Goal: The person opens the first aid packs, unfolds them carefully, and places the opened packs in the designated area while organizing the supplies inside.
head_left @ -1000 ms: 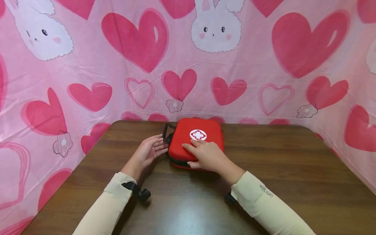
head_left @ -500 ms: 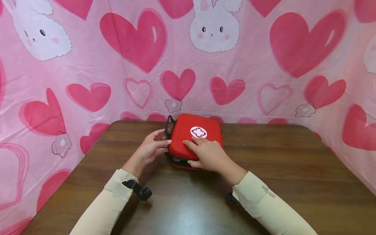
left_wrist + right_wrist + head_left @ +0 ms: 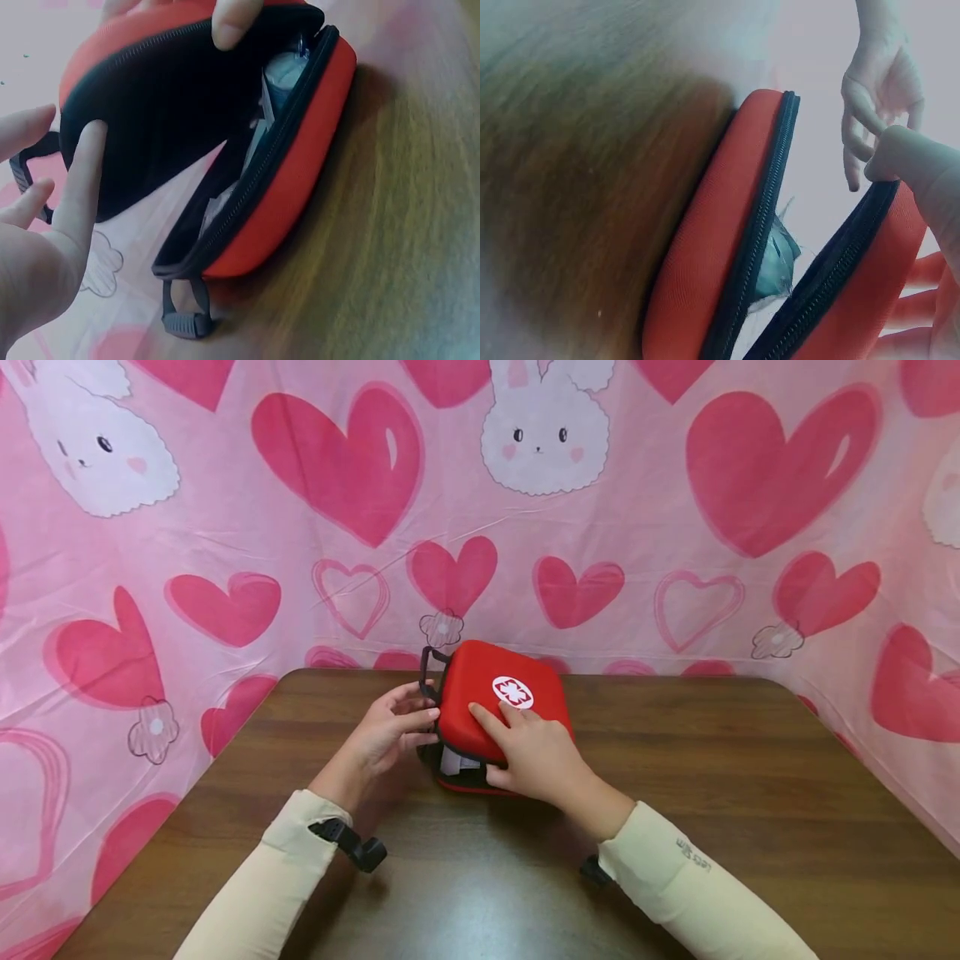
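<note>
Here, red case point(image 3: 304, 176) ahead, lid point(image 3: 472, 693) tilted: right hand point(image 3: 543, 752) pinches lid's near edge; left hand point(image 3: 382, 731), fingers extended, at case's left side.

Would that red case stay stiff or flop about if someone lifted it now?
The red case would probably keep its shape, as its curves look smooth and undented. Its lid might swing, since it stands partly open. The packet inside could slide out if tipped, as it pokes up into view.

One left hand point(image 3: 378, 735), one right hand point(image 3: 546, 762), two sleeves point(image 3: 258, 877) and two wrist cameras point(image 3: 367, 854) are showing alongside one red case point(image 3: 476, 681), two handles point(image 3: 186, 325) and one table point(image 3: 750, 777).
</note>
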The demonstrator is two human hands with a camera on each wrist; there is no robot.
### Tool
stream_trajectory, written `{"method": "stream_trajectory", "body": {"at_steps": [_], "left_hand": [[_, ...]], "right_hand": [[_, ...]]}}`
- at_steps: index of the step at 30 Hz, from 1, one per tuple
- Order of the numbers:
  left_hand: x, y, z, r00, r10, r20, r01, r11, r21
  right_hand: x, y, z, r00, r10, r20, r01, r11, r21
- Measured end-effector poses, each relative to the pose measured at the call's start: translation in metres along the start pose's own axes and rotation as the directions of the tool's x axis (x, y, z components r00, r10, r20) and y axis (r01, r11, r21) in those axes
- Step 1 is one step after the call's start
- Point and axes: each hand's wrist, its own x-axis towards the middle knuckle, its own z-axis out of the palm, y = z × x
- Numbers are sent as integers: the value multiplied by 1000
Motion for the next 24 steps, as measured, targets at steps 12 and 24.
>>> {"method": "stream_trajectory", "body": {"at_steps": [12,24], "left_hand": [[-1,-10,-12,995,-94,16,88,969,230],[0,-23,-25,985,-157,-67,171,886,431]], "right_hand": [[-11,25,-12,980,74,-185,-33,976,214],[-29,40,-27,960,221,-173,-141,912,385]]}}
